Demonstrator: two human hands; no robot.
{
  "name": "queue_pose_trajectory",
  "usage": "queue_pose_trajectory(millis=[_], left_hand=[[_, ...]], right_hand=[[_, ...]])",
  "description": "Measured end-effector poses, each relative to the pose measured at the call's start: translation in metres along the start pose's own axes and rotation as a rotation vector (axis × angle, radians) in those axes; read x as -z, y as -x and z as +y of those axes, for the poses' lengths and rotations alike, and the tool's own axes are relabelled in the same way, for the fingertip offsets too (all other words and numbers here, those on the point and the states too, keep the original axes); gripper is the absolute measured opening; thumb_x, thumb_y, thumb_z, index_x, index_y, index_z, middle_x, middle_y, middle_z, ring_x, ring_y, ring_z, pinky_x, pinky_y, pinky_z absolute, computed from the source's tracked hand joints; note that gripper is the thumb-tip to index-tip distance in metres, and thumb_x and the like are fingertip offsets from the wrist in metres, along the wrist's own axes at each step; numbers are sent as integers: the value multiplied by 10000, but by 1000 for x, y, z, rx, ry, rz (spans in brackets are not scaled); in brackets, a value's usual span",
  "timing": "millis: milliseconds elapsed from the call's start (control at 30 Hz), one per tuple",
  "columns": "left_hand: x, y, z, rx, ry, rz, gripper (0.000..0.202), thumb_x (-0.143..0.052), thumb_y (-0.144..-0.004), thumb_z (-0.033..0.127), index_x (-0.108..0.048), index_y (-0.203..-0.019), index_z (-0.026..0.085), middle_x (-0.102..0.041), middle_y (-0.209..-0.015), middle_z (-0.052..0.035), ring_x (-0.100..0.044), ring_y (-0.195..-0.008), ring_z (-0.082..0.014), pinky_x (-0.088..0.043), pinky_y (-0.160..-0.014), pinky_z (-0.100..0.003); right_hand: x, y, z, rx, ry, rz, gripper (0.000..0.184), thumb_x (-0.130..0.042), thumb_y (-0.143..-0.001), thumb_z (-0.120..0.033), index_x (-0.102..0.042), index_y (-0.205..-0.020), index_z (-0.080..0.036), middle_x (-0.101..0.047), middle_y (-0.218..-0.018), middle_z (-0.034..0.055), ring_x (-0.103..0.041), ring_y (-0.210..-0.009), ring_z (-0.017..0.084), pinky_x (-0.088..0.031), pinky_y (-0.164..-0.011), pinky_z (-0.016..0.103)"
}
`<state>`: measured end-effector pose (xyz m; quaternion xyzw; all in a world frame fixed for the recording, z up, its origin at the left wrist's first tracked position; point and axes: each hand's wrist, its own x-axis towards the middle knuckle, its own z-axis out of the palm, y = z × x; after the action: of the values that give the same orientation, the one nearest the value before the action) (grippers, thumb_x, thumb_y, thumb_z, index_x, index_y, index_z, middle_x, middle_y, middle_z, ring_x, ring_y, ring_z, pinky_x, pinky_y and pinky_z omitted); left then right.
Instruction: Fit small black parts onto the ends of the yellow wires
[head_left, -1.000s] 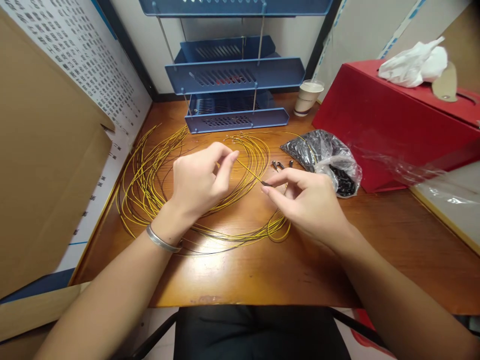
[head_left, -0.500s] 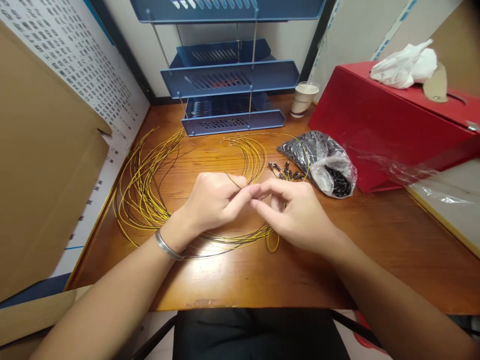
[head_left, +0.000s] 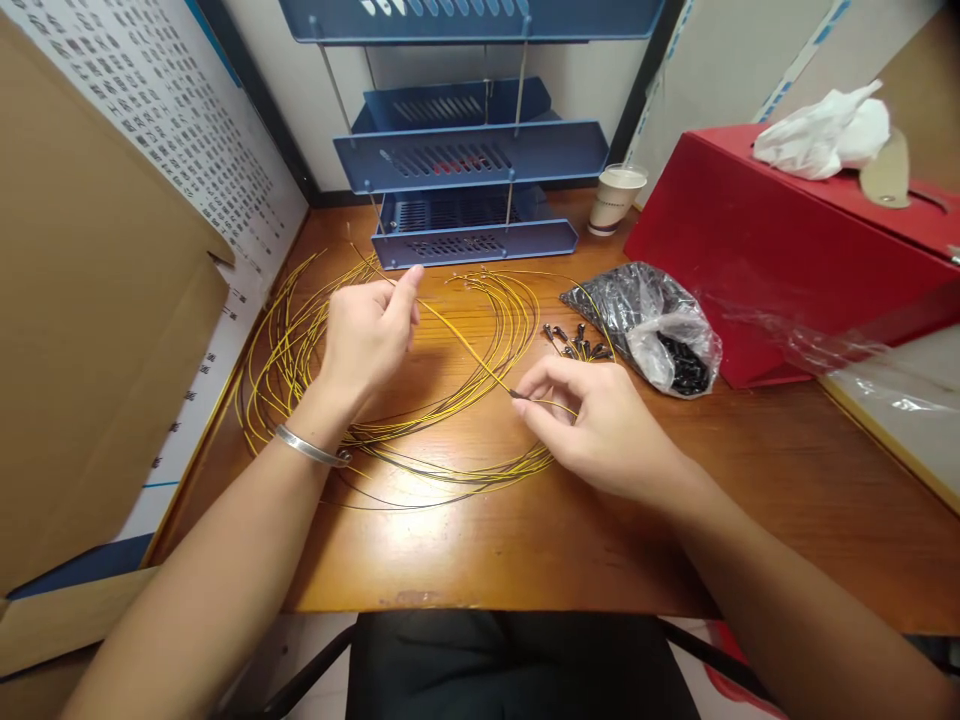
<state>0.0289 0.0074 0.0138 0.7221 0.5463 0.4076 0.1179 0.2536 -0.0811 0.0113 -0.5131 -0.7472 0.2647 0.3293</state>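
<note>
My left hand (head_left: 375,330) is closed around a yellow wire (head_left: 461,335), which runs taut down to my right hand (head_left: 589,415). Between the thumb and forefinger of my right hand a small black sleeve (head_left: 515,394) is pinched, with the wire passing into it. A loose coil of yellow and dark wires (head_left: 277,340) spreads under and behind my left hand. Just beyond my right hand lie several wire ends with black caps (head_left: 577,345). A clear plastic bag of small black pieces (head_left: 637,310) rests behind them, its mouth gaping toward me.
A blue tiered tray rack (head_left: 480,240) stands at the back, beside a paper cup (head_left: 616,200). To the right is a red box (head_left: 720,240) topped by a crumpled white plastic bag (head_left: 821,130). Brown cardboard (head_left: 97,300) leans at the left. The wooden desk's front edge is near me.
My left hand has moved away from my right, up and to the left, drawing the wire out straight between them. My right hand stays almost in place with its pinch.
</note>
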Motion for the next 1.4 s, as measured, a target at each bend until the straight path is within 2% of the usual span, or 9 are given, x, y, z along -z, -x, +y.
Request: queue_pose_trajectory(millis=[67, 133, 200, 300, 433, 667, 1167, 1300, 1400], left_hand=[[-7, 6, 6, 132, 213, -145, 661, -380, -980, 629, -586, -552, 170, -535, -414, -15, -482, -391, -112, -357, -474, -258], [-15, 16, 17, 164, 344, -307, 684, -374, -964, 668, -604, -568, 161, -553, -422, -18, -497, -384, -112, -364, -456, -253], [-19, 27, 30, 74, 388, -438, 673, -354, -994, 615, -602, -569, 156, -567, -450, -14, -511, -421, -105, -376, -486, -245], [-22, 39, 44, -117, 302, -515, 544, -399, -1020, 438, -587, -595, 154, -569, -510, 6, -504, -492, -95, -367, -546, -237], [-22, 42, 48, -170, 162, -491, 476, -427, -992, 363, -500, -567, 160, -449, -480, 30, -387, -463, -87, -269, -518, -252], [-25, 38, 40, -157, 37, -434, 475, -419, -962, 358, -373, -526, 174, -325, -469, 33, -289, -456, -94, -179, -518, -274], [-12, 21, 25, -118, 2, -226, 508, -445, -957, 388, -356, -501, 182, -319, -464, 32, -309, -460, -99, -201, -509, -282], [-13, 23, 25, -108, 44, -216, 554, -424, -984, 442, -396, -498, 178, -350, -462, 30, -335, -463, -97, -235, -515, -280], [-16, 26, 27, -112, 94, -271, 602, -404, -994, 507, -428, -495, 171, -376, -460, 26, -344, -471, -94, -245, -513, -273]], right_hand=[[0, 0, 0, -9, -18, 32, 89, -617, -811, -214, -666, -775, -149, -557, -580, -29, -416, -479, 64, -331, -520, 227], [0, -1, 0, -16, -31, 64, 85, -623, -809, -214, -668, -779, -147, -568, -591, -24, -414, -480, 67, -329, -515, 229], [-1, -1, 0, -18, -32, 82, 92, -625, -815, -217, -675, -781, -149, -576, -592, -22, -408, -476, 69, -328, -515, 231], [-1, -1, 1, 7, -35, 81, 95, -615, -822, -196, -687, -777, -153, -603, -610, -18, -415, -486, 71, -338, -533, 232], [-3, 0, 1, 16, -23, 42, 90, -611, -817, -176, -694, -792, -154, -645, -658, -12, -441, -512, 73, -347, -557, 230], [-3, -1, 2, 24, 51, 34, 89, -623, -813, -191, -694, -773, -153, -574, -559, -27, -400, -479, 76, -330, -560, 238], [-1, 1, 0, 25, 48, 41, 98, -627, -816, -210, -691, -765, -157, -545, -529, -37, -405, -451, 70, -316, -531, 234], [-2, 2, 0, 29, 43, 48, 100, -626, -817, -212, -686, -759, -157, -533, -524, -43, -385, -448, 66, -310, -530, 234], [-3, 2, 1, 34, 45, 67, 93, -625, -823, -210, -690, -781, -159, -538, -532, -45, -352, -445, 65, -308, -539, 240]])
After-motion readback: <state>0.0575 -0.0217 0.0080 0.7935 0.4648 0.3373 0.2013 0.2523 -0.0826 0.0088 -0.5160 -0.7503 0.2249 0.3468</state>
